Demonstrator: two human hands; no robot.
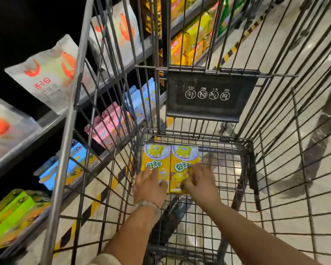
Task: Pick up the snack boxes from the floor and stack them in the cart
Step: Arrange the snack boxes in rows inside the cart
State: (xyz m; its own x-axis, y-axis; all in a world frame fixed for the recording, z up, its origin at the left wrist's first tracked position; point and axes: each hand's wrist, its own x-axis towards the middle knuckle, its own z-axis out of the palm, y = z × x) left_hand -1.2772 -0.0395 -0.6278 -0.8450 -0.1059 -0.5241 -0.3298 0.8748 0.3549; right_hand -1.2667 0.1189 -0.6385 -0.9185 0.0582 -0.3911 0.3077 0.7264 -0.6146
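Two yellow snack boxes lie flat, side by side, on the wire floor at the far left of the cart [275, 169]. My left hand [149, 186] rests with straight fingers on the near end of the left box [155, 159]. On the right box [182, 159] lies my right hand [201, 182], fingers spread over its near end. Both arms reach down into the basket from the bottom of the view. The near halves of both boxes are hidden under my hands.
The black child-seat flap [208, 96] hangs at the cart's far end. Store shelves [52, 119] along the left carry white bags, pink, blue and green boxes. Tiled floor with a yellow-black stripe [96, 205] shows through the wires.
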